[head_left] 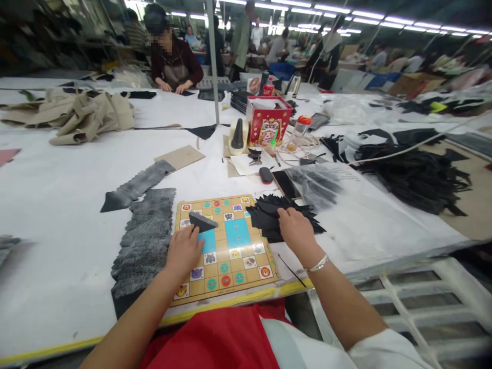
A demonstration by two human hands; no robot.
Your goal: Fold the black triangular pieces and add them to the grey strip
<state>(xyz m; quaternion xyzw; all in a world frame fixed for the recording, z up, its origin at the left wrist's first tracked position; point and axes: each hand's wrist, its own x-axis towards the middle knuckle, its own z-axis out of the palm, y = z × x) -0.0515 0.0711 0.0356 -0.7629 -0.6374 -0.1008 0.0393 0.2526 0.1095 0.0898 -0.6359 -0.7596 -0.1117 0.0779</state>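
My left hand (185,250) lies over a patterned game board (221,259), its thumb apart from the fingers. Its fingertips touch the lower edge of a small black piece with a grey fuzzy strip (203,222) on the board. At the board's right edge, my right hand (296,228) rests on a fanned pile of black pointed pieces (265,215). Its fingers are bent closed at the top of this pile; which piece they pinch is partly hidden. Left of the board runs a long overlapping row of grey-black pieces (144,246).
A second grey row (140,183) lies behind, by a cardboard sheet (180,156). Further back stand a red box (269,123), a tape dispenser (237,137) and an orange-lidded jar (299,133). Black strips (415,174) heap at right. A co-worker (175,61) works across the table.
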